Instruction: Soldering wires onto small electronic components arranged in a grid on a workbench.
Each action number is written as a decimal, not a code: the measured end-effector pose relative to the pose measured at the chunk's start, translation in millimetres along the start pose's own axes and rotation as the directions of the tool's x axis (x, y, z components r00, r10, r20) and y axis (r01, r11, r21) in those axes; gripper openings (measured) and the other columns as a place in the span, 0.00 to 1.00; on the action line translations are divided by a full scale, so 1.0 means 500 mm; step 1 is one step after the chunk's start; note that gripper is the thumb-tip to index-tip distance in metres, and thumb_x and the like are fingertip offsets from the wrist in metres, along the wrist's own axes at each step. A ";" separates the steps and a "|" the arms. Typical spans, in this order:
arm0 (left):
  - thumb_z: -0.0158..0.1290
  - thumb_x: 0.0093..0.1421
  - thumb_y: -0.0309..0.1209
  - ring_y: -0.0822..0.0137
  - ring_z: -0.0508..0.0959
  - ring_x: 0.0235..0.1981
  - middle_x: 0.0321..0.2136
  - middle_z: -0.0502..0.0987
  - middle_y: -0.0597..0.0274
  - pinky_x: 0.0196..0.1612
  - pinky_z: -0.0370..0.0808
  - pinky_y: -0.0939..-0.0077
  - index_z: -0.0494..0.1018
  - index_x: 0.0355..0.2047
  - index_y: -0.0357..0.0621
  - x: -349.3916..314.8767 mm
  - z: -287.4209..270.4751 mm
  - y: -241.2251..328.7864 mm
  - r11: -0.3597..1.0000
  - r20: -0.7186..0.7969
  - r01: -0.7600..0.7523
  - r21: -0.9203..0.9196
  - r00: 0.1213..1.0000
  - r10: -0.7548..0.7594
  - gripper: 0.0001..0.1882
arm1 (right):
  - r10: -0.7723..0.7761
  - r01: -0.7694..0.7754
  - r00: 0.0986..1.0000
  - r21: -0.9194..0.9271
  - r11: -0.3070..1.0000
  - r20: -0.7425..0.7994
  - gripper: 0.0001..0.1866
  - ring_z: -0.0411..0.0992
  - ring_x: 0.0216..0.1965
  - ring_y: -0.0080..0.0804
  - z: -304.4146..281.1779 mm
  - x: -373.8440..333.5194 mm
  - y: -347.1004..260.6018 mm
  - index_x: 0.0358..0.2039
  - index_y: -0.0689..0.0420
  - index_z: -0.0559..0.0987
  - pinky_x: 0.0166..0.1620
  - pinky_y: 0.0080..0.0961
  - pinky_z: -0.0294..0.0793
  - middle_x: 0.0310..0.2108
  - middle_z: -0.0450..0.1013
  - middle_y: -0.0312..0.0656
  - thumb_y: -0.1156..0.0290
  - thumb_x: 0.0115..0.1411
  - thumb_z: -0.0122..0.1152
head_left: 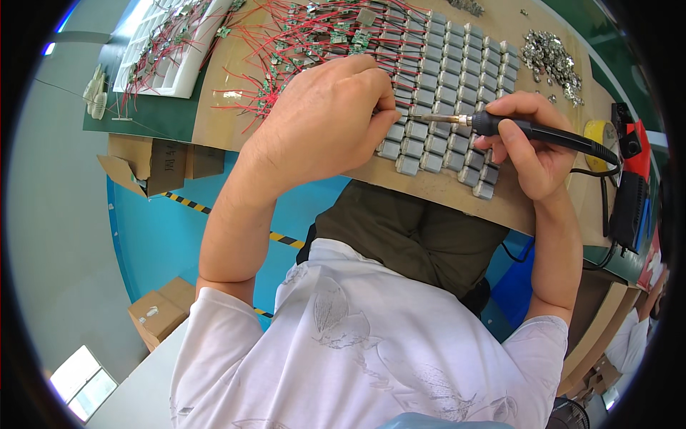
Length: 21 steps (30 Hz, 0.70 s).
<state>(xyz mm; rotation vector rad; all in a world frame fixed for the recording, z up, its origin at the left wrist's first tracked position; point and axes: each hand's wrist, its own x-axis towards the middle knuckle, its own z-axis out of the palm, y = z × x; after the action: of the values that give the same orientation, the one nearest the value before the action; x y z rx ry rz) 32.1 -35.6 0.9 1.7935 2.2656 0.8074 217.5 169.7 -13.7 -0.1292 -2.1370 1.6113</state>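
My right hand (536, 161) grips a black-handled soldering iron (489, 124) like a pen. Its metal tip points left, over rows of small grey blocks (432, 82) laid side by side on the table. My left hand (332, 118) is pinched closed just left of the tip, low over the same blocks; whatever its fingers hold is hidden behind them. Beyond that hand lies a tangle of small green circuit boards (361, 39) with red wires (300, 32), some lying across the far rows of blocks. Whether the tip touches a block I cannot tell.
A white compartment tray (175, 75) with more wired boards stands at the far left. Small metal pieces (550, 61) are heaped at the far right. A yellow tape roll (602, 139) and a black device (629, 211) sit at the right edge, where the iron's cord (606, 155) runs.
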 end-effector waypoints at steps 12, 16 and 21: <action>0.61 0.55 0.27 0.58 0.77 0.29 0.25 0.74 0.59 0.34 0.74 0.65 0.76 0.29 0.39 0.001 0.001 0.000 1.000 0.008 -0.002 0.003 1.000 0.002 0.05 | -0.001 0.001 1.000 -0.003 1.000 -0.005 0.08 0.77 0.22 0.18 0.001 0.000 0.000 0.39 0.67 0.80 0.26 0.12 0.74 0.24 0.77 0.37 0.81 0.59 0.57; 0.61 0.55 0.27 0.57 0.77 0.29 0.25 0.74 0.59 0.34 0.74 0.65 0.76 0.29 0.38 0.000 0.000 0.000 1.000 0.006 -0.002 0.002 1.000 0.002 0.06 | -0.014 0.014 1.000 -0.007 1.000 -0.005 0.08 0.77 0.22 0.18 0.000 -0.001 0.001 0.39 0.67 0.81 0.26 0.12 0.75 0.24 0.77 0.37 0.81 0.59 0.57; 0.61 0.56 0.27 0.58 0.77 0.28 0.25 0.74 0.59 0.34 0.74 0.65 0.76 0.29 0.38 0.002 0.002 -0.001 1.000 0.006 -0.001 0.000 1.000 0.001 0.06 | -0.004 0.004 1.000 -0.009 1.000 -0.001 0.09 0.77 0.22 0.18 0.001 0.000 -0.001 0.39 0.67 0.81 0.27 0.12 0.75 0.24 0.77 0.38 0.81 0.59 0.57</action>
<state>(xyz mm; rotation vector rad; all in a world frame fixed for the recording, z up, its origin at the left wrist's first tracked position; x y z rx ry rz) 31.9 -34.5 0.0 1.7946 2.2610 0.8007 217.3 169.1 -13.5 -0.1285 -2.1422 1.5997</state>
